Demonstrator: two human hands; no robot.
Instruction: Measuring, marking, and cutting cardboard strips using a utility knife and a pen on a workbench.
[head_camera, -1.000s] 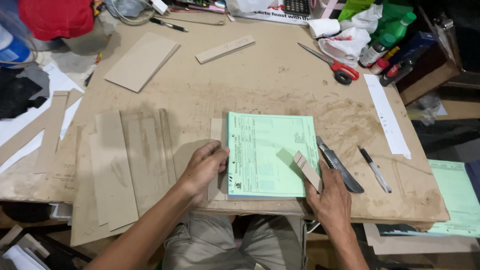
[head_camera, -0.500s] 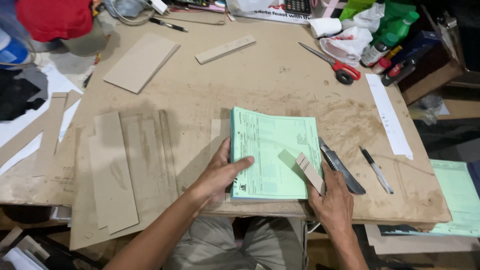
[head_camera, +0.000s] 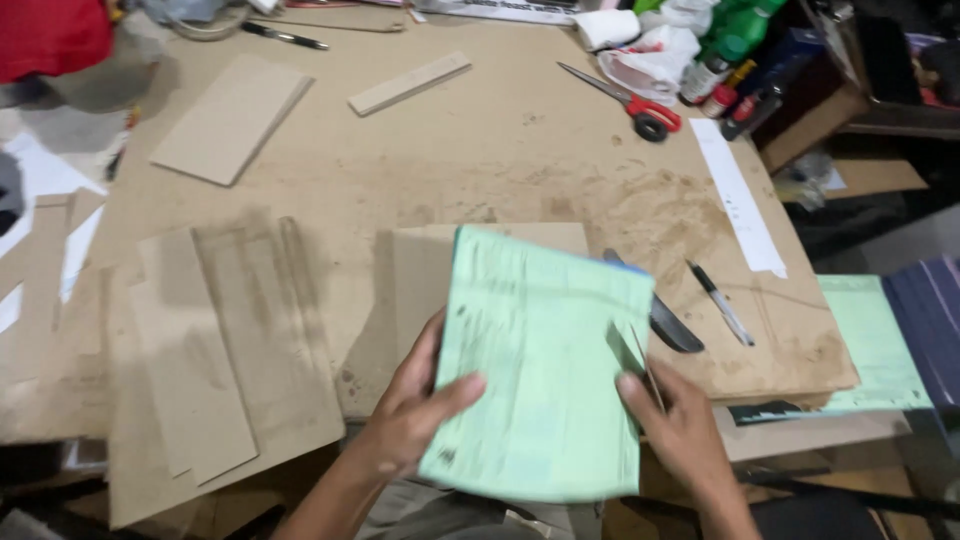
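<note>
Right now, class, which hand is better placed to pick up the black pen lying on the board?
The right hand, probably. It sits at the green pad's right edge, on the same side as the black pen. The left hand holds the pad's left edge and would have to cross over it.

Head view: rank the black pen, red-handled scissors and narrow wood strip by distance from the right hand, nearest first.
From the right hand:
1. Black pen, just up and to its right on the board.
2. Red-handled scissors, far side, near the bottles.
3. Narrow wood strip, far side, farther left.
</note>
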